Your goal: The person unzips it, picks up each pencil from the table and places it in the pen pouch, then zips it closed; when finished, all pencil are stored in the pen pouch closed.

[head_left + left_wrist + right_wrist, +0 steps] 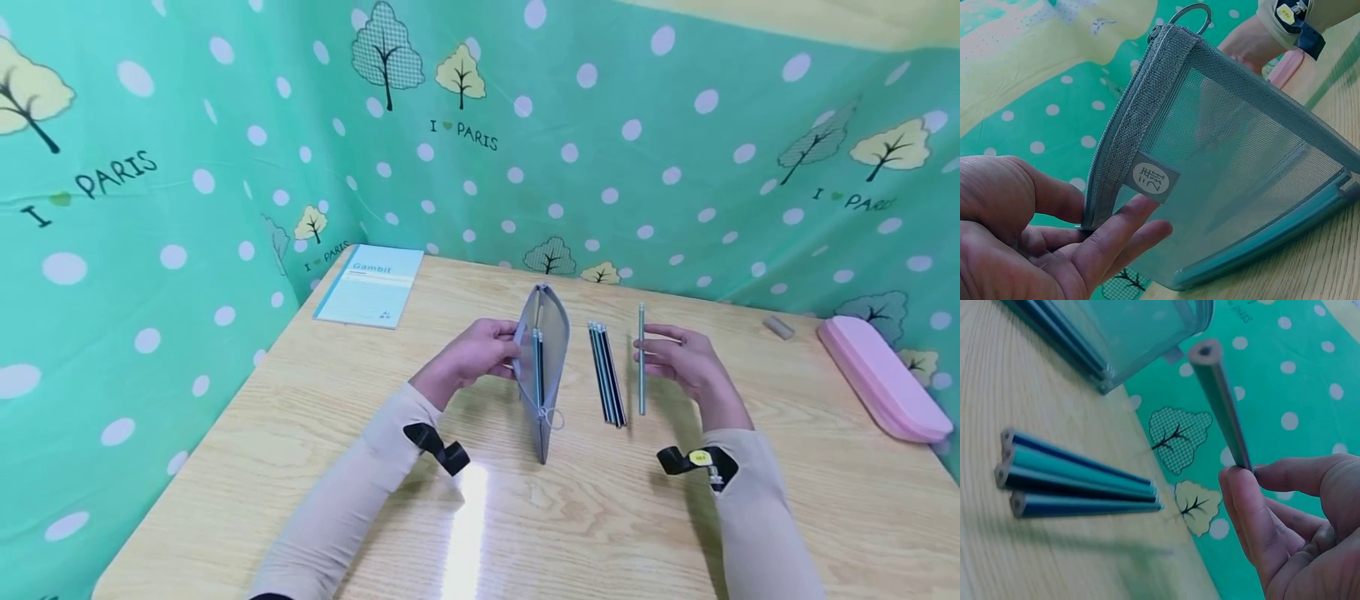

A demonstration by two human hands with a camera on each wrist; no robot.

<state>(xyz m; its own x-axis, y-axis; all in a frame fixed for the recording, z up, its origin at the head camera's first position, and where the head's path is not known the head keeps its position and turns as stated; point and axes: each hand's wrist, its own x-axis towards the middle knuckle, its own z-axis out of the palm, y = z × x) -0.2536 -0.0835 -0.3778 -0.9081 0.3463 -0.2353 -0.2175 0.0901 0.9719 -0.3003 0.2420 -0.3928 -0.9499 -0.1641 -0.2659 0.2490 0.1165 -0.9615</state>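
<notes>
My left hand (487,350) pinches the upper edge of a grey mesh zipper pouch (1222,169), holding it on edge with its mouth gaping. Through the opening, pencils (537,367) show inside the pouch. A fabric tag (1152,177) sits near the zipper, close to my left fingers. Between thumb and fingers, my right hand (678,358) pinches a single pencil (1222,406), raised over the table with its unsharpened end showing. Between the pouch and that hand, a small bundle of dark and teal pencils (1079,478) lies on the table.
At the back left lies a pale blue booklet (371,285). A pink pencil case (885,379) rests at the right, with a small grey eraser-like block (778,327) beside it. A polka-dot curtain (637,167) hangs along the back and left of the wooden table (315,417).
</notes>
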